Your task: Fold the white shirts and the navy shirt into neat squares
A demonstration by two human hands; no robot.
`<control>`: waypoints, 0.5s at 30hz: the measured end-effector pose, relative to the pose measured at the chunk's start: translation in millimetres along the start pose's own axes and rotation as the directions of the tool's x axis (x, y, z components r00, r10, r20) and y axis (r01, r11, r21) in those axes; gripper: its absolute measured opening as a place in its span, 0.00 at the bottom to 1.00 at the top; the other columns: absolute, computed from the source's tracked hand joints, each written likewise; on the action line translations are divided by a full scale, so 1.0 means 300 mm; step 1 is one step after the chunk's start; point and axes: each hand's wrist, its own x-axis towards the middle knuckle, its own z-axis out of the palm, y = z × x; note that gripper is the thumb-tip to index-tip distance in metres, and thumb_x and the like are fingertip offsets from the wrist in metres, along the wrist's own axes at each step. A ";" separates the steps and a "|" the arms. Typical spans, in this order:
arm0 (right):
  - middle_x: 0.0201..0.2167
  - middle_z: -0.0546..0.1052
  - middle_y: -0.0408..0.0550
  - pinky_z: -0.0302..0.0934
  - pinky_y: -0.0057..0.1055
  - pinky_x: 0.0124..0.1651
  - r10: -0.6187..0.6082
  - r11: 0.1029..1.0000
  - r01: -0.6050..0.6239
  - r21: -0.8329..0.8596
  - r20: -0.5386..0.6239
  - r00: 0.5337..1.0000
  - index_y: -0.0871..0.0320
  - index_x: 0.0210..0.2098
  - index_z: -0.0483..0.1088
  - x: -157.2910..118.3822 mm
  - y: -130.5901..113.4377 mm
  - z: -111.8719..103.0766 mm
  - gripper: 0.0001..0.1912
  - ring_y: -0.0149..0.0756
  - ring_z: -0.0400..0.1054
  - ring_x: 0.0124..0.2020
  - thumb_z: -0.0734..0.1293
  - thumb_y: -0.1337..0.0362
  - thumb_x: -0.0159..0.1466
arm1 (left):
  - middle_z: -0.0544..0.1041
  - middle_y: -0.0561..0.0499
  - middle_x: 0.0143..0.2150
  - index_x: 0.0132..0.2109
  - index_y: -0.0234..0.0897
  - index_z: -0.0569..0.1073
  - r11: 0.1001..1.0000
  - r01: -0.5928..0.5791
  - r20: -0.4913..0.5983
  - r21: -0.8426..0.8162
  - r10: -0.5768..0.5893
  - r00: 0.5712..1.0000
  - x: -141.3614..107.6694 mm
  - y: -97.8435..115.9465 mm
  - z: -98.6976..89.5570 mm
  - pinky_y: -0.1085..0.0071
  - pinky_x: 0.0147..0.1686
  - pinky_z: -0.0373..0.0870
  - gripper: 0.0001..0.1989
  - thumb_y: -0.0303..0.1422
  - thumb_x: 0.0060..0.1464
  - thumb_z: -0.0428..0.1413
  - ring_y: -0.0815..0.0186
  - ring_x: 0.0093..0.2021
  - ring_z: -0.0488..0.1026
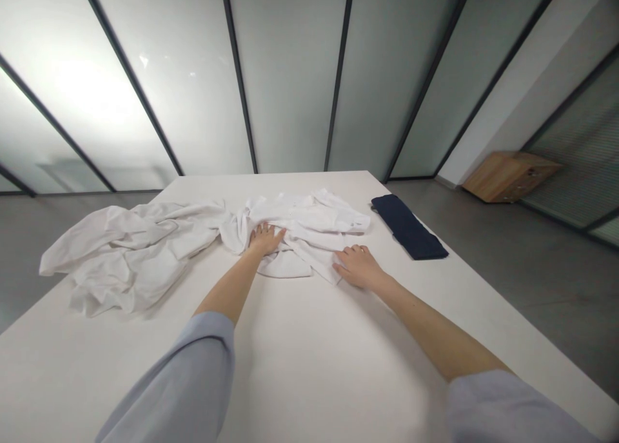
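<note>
A crumpled white garment (319, 214), which looks like a shirt, lies across the far part of the table, its near edge spread toward me. My left hand (266, 238) presses flat on its left part, fingers spread. At the garment's near right edge rests my right hand (359, 267), palm down, its thumb apart from slightly bent fingers; no cloth shows pinched in it. Another heap of white cloth (130, 256) lies to the left, bunched and partly over the table's left edge. The two white pieces meet near my left hand, and where one ends is hard to make out.
A folded dark navy cloth (409, 227) lies along the right edge of the white table (300, 359). Frosted glass panels (290, 75) stand behind the table. On the floor at the right is a wooden cabinet (507, 175).
</note>
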 end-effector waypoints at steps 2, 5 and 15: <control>0.42 0.77 0.57 0.53 0.41 0.52 -0.050 0.995 0.049 0.087 0.015 0.999 0.57 0.50 0.71 0.001 -0.006 -0.023 0.19 0.47 0.67 0.48 0.56 0.57 0.68 | 0.50 0.38 0.70 0.65 0.35 0.58 0.998 -0.052 -0.055 0.022 0.053 0.997 -0.004 -0.011 0.003 0.49 0.62 0.46 0.33 0.50 0.62 0.33 0.48 0.69 0.47; 0.46 0.77 0.54 0.54 0.38 0.53 -0.116 0.969 0.114 0.221 -0.005 0.993 0.55 0.53 0.70 0.016 0.010 -0.016 0.19 0.44 0.67 0.49 0.55 0.58 0.68 | 0.59 0.38 0.66 0.60 0.36 0.64 0.984 -0.169 -0.193 0.053 0.176 0.965 -0.033 -0.018 -0.001 0.51 0.60 0.52 0.28 0.48 0.62 0.38 0.51 0.66 0.54; 0.68 0.51 0.55 0.40 0.51 0.64 0.201 0.955 -0.209 0.213 0.058 0.978 0.55 0.65 0.56 0.145 0.093 0.158 0.33 0.51 0.42 0.68 0.53 0.45 0.66 | 0.77 0.40 0.36 0.36 0.35 0.75 0.961 -0.213 -0.292 0.174 0.257 0.921 -0.193 0.012 -0.034 0.60 0.44 0.64 0.22 0.42 0.62 0.40 0.55 0.44 0.72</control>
